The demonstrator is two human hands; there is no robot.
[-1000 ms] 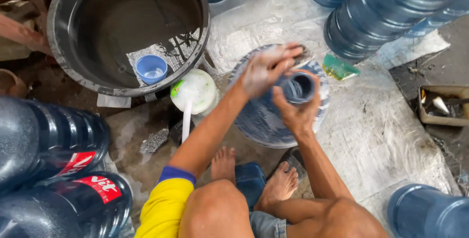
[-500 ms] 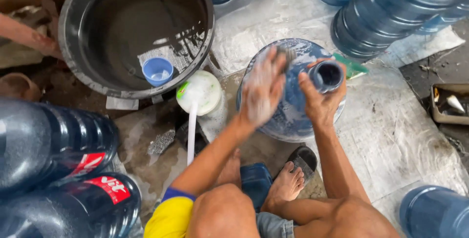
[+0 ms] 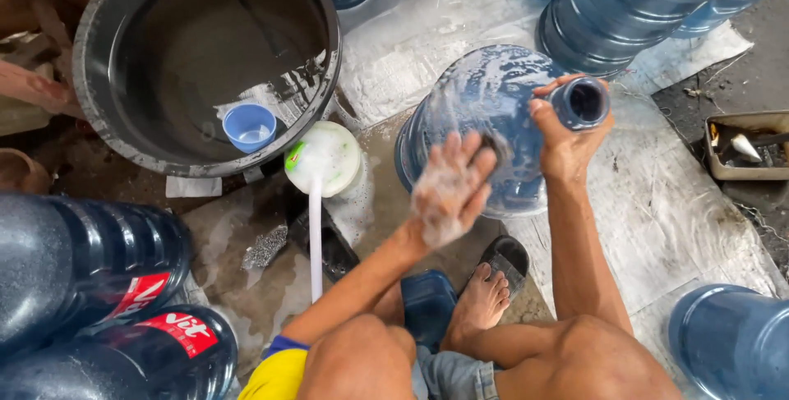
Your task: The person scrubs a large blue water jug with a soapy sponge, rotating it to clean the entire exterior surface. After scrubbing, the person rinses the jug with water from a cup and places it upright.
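Head view: our right hand (image 3: 567, 141) has its fingers clamped on the jug (image 3: 485, 121) neck, while our soapy left hand (image 3: 450, 190) rubs it, fingers apart.

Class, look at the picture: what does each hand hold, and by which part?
The right hand grips the soapy blue jug by its neck. The left hand, covered in suds, lies against its side, holding nothing visible.

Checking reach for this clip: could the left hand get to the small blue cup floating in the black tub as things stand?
Probably yes. The left hand, soapy, rests on the big blue water jug; the blue cup floats in the open black tub to its left, with only the low white bowl between.
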